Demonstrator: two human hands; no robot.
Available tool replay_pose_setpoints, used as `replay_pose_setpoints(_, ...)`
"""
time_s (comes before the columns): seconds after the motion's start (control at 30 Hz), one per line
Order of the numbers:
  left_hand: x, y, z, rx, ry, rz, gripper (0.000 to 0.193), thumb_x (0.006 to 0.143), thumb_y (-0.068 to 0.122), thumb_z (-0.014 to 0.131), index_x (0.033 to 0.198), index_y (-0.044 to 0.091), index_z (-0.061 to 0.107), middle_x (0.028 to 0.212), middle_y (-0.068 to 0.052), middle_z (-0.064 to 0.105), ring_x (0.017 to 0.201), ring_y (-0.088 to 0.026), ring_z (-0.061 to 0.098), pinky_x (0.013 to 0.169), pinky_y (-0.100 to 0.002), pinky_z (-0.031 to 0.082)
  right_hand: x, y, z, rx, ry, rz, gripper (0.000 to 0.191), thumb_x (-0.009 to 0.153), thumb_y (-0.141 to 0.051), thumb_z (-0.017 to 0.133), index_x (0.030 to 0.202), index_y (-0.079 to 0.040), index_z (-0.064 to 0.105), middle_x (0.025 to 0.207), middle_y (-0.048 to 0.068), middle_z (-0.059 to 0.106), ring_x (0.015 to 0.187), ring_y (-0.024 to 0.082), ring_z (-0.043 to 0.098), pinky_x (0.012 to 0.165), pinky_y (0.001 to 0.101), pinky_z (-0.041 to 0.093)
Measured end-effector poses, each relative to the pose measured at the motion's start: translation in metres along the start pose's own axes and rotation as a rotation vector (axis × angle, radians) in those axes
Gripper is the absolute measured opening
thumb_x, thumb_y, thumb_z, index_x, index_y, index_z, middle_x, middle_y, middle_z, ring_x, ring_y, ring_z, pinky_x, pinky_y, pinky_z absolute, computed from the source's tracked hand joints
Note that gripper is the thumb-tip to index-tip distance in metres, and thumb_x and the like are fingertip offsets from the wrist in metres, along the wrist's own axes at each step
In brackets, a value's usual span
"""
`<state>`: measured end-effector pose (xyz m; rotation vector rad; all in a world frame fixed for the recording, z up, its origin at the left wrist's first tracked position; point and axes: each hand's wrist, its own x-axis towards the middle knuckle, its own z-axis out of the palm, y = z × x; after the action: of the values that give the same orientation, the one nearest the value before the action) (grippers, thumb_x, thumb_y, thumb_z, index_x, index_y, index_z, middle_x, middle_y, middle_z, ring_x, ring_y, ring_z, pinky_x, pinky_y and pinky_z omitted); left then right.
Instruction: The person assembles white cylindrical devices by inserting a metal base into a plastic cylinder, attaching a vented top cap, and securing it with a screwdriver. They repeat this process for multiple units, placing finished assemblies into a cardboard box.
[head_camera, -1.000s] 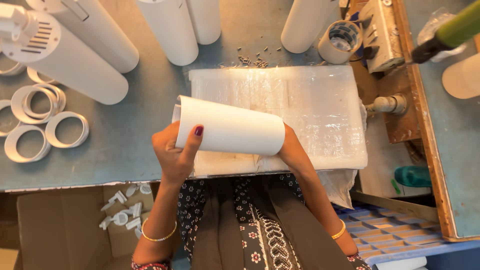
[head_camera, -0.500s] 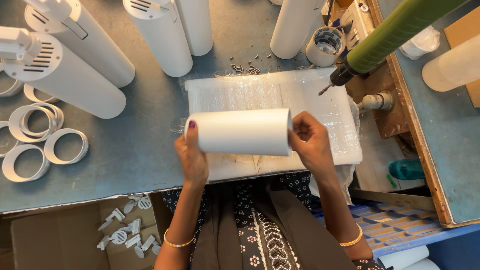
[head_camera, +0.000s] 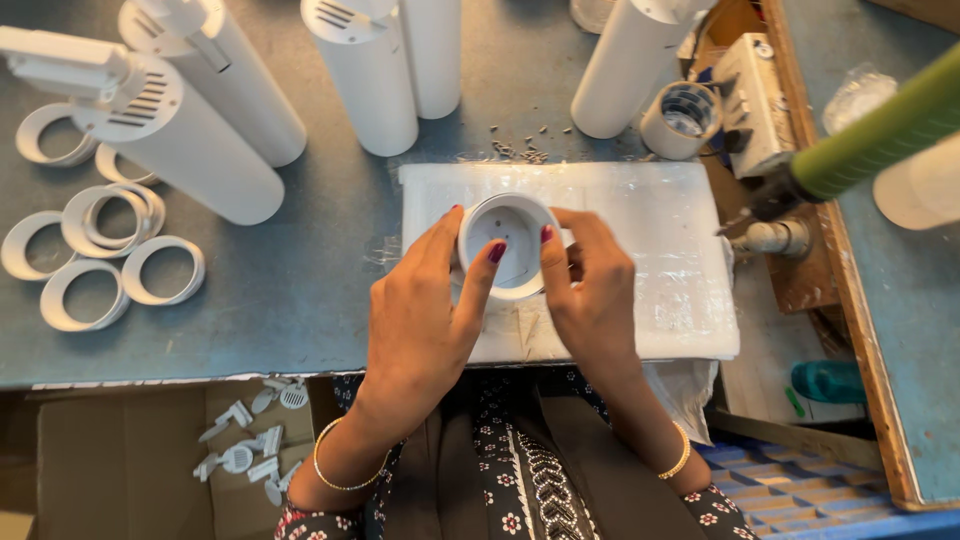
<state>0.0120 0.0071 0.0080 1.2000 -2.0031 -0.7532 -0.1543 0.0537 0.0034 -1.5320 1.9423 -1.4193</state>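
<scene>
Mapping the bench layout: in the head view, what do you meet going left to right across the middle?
White rings → left hand → white tube, held upright by both hands → right hand → wrapped white pad → green-handled tool.

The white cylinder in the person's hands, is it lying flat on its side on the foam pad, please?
No, the white cylinder stands on end, open mouth facing up, held between the left hand and right hand.

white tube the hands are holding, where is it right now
The white tube stands on end over the white foam pad, mid-frame in the head view, between the left hand and right hand.
</scene>
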Motion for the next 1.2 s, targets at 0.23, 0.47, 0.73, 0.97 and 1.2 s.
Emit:
replay_pose_setpoints(0.23, 0.014, 0.014, -0.025, 0.118, -0.015, 0.028, 0.032, 0.105, 0.022, 0.056, 0.126, 0.0, 0.067, 0.081, -0.025, 0.07, 0.075, -0.042, 0.069, 0.066, -0.05, 0.053, -0.002, -0.021, 0.008, -0.005, -0.021, -0.04, 0.024, 0.107, -0.017, 0.058, 0.117, 0.0, 0.072, 0.094, 0.013, 0.074, 0.07, 0.015, 0.069, 0.062, 0.0304, 0.054)
replay_pose_setpoints(0.47, 0.003, 0.013, -0.02, 0.063, -0.113, 0.043, 0.043, 0.095, 0.013, 0.057, 0.132, -0.01, 0.056, 0.073, -0.024, 0.067, 0.065, -0.039, 0.069, 0.061, -0.048, 0.053, 0.008, -0.005, 0.01, 0.041, 0.023, -0.029, 0.021, 0.104, -0.017, 0.069, 0.097, 0.002, 0.074, 0.073, 0.006, 0.07, 0.061, 0.008, 0.063, 0.057, 0.0232, 0.047)
replay_pose_setpoints(0.73, 0.037, 0.003, 0.001, -0.24, 0.042, 0.548, 0.031, 0.103, 0.014, 0.052, 0.128, -0.002, 0.057, 0.12, -0.024, 0.069, 0.117, -0.044, 0.065, 0.105, -0.05, 0.046, 0.021, -0.002, -0.014, 0.051, 0.029, -0.122, 0.014, 0.099, -0.011, 0.074, 0.107, -0.001, 0.068, 0.098, 0.005, 0.071, 0.084, 0.011, 0.065, 0.077, 0.0267, 0.051)
replay_pose_setpoints(0.97, 0.043, -0.002, 0.052, -0.527, -0.055, 0.275, 0.041, 0.091, 0.024, 0.048, 0.121, 0.006, 0.068, 0.117, -0.015, 0.072, 0.108, -0.034, 0.07, 0.1, -0.042, 0.054, 0.014, 0.002, -0.037, -0.19, -0.174, -0.176, 0.026, 0.078, -0.009, 0.082, 0.103, -0.005, 0.076, 0.148, 0.013, 0.054, 0.133, 0.033, 0.049, 0.101, 0.0411, 0.047)
replay_pose_setpoints(1.2, 0.033, 0.012, 0.08, -0.385, 0.024, 0.373, 0.038, 0.087, 0.024, 0.057, 0.12, 0.006, 0.066, 0.112, -0.014, 0.07, 0.107, -0.034, 0.067, 0.1, -0.045, 0.051, 0.018, 0.016, -0.035, -0.413, -0.223, -0.207, 0.016, 0.069, -0.001, 0.075, 0.082, 0.005, 0.069, 0.154, 0.015, 0.049, 0.141, 0.038, 0.038, 0.11, 0.0465, 0.041)
